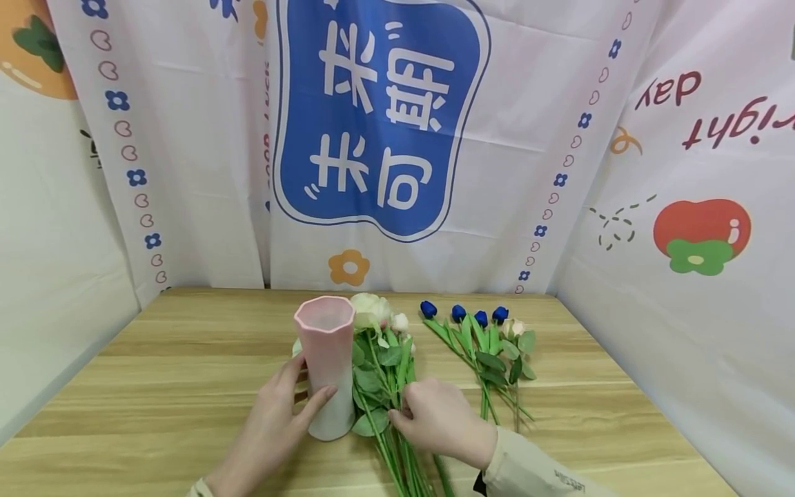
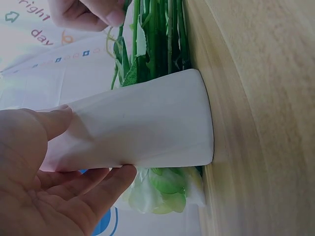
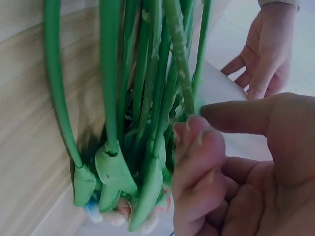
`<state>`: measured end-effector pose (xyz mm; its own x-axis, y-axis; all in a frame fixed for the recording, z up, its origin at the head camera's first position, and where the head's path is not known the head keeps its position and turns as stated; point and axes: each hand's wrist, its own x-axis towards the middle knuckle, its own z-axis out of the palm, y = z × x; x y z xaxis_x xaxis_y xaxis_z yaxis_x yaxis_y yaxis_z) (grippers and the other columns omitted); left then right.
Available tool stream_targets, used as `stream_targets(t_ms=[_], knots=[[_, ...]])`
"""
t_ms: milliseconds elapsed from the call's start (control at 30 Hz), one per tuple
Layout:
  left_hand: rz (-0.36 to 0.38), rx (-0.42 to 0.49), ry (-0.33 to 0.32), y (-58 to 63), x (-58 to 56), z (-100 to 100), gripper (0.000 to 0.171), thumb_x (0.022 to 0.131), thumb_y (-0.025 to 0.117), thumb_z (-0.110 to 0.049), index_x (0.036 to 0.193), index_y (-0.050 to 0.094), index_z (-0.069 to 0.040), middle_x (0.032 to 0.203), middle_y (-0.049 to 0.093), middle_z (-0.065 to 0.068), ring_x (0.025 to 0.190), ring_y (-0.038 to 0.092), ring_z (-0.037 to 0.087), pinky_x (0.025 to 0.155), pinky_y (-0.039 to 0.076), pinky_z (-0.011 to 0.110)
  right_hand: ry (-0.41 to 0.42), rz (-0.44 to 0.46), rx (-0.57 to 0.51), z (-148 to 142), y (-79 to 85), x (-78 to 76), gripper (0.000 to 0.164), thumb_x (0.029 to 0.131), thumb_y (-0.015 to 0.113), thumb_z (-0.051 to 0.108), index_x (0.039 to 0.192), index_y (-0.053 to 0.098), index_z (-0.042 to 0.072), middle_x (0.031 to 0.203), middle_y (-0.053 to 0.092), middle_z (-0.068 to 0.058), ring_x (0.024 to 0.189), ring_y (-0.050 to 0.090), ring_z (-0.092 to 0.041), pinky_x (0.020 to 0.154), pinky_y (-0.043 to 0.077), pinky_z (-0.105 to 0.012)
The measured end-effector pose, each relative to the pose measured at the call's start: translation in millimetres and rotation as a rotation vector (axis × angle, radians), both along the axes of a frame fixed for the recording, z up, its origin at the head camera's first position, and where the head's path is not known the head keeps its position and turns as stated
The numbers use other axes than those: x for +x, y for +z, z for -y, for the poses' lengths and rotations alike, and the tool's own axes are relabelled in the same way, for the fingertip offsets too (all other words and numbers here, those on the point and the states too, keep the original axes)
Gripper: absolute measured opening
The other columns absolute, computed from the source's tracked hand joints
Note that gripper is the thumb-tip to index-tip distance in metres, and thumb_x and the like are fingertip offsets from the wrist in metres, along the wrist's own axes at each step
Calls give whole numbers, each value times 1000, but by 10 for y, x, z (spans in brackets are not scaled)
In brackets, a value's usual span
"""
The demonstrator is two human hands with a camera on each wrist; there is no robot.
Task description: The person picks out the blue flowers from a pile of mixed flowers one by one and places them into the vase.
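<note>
A tall vase (image 1: 331,373), pink at the top and fading to white, stands upright on the wooden table. My left hand (image 1: 276,414) holds it from the left, thumb in front and fingers at its far side, as the left wrist view (image 2: 54,172) also shows. Beside the vase lies a bunch of artificial flowers with green stems (image 3: 142,73) and white blooms (image 1: 371,310). Over those stems, my right hand (image 1: 444,421) has its fingers curled, and thumb and fingertips pinch a green stem (image 3: 179,54). The vase partly hides a pale bloom (image 2: 160,189).
Right of the bunch, several blue tulips (image 1: 459,314) and a pale rose (image 1: 513,328) lie on the table (image 1: 155,386). White printed cloth (image 1: 528,138) hangs behind and along both sides.
</note>
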<state>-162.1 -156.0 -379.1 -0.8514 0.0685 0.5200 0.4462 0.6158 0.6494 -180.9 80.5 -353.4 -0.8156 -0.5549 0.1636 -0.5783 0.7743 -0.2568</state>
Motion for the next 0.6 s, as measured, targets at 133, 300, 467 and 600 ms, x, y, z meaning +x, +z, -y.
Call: stream_targets(t_ms=[133, 300, 467, 600], knots=[[-5, -4, 3, 3, 2, 0, 60, 82, 63, -34, 130, 39, -8, 117, 51, 7, 98, 55, 18, 74, 53, 27, -18, 17, -29, -68, 16, -19, 51, 85, 55, 45, 46, 34, 19, 38, 16, 12, 31, 11, -3, 28, 7, -15], [5, -8, 8, 2, 6, 3, 61, 82, 63, -36, 131, 38, -8, 118, 51, 8, 98, 55, 19, 74, 53, 27, -57, 35, -53, -145, 38, -49, 53, 86, 46, 54, 47, 37, 20, 38, 19, 12, 31, 15, -4, 29, 11, -16], [13, -6, 8, 0, 10, 2, 61, 82, 63, -36, 131, 38, -8, 118, 51, 8, 98, 55, 18, 74, 53, 27, -107, -21, -46, -265, 81, -103, 51, 87, 47, 53, 48, 37, 20, 39, 21, 12, 33, 17, -4, 30, 11, -16], [4, -2, 2, 4, 2, -3, 61, 83, 63, -36, 131, 38, -8, 117, 51, 7, 98, 54, 18, 74, 53, 26, -169, -10, -38, -427, 148, -160, 48, 87, 51, 46, 50, 38, 19, 40, 23, 12, 33, 18, -3, 29, 11, -14]])
